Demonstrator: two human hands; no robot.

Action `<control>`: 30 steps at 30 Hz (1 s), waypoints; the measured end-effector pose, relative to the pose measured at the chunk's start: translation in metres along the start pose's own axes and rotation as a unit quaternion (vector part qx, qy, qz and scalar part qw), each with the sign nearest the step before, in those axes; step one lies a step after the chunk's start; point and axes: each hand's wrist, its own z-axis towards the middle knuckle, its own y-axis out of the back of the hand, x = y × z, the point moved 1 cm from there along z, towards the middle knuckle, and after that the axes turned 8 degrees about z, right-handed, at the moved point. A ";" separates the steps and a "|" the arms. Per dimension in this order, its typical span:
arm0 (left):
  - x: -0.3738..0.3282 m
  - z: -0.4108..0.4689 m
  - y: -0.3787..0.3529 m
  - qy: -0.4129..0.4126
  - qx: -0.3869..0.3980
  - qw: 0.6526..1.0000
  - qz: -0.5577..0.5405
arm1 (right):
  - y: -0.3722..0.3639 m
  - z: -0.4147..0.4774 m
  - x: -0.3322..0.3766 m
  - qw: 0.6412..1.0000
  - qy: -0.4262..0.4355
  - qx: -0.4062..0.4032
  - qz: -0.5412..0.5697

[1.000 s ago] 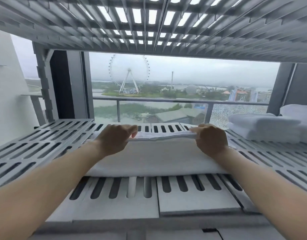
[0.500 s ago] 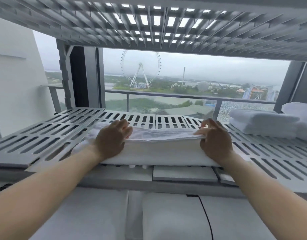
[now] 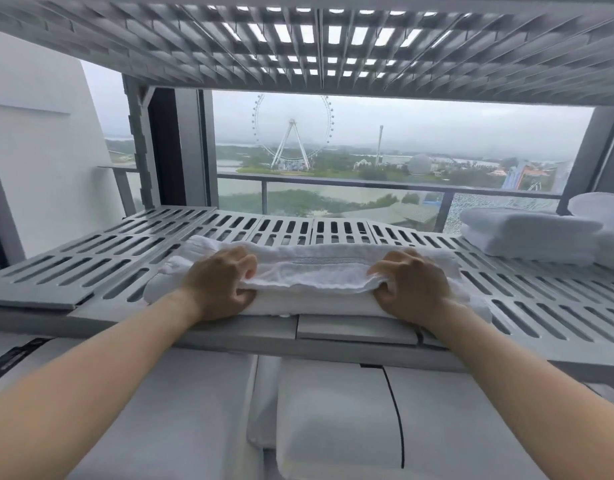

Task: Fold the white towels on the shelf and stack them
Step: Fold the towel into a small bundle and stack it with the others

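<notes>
At the far left a white wall (image 3: 38, 161) is standing beside the grey slotted shelf (image 3: 90, 258), which is running across the whole view at chest height. The left hand (image 3: 218, 285) is lying on the left part of the white towel (image 3: 312, 271). Its fingers are curling over the top of the upper layer while the thumb is tucking in under that layer, so it is pinching a fold of cloth. The towel is lying lengthwise along the front edge of the shelf, already doubled into a long band. Its bunched upper layer is stretching between the two hands, and its ends are reaching out past both of them. The right hand (image 3: 413, 289) is gripping the same upper layer in the same way, fingers bent close around the cloth.

Further right, well apart from the hands, a stack of folded towels (image 3: 527, 233) is sitting on the shelf's back corner, with another white bundle (image 3: 607, 209) touching it at the frame's edge; how that one is folded I cannot tell.

An upper shelf (image 3: 298, 46) of the same slotted grey is hanging overhead. Behind, a window is showing a Ferris wheel (image 3: 293, 129) beyond a railing (image 3: 367, 184).
</notes>
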 end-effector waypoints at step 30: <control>0.002 0.066 -0.056 -0.015 -0.049 0.998 -0.041 | -0.038 0.056 -0.048 1.000 -0.018 0.021 0.013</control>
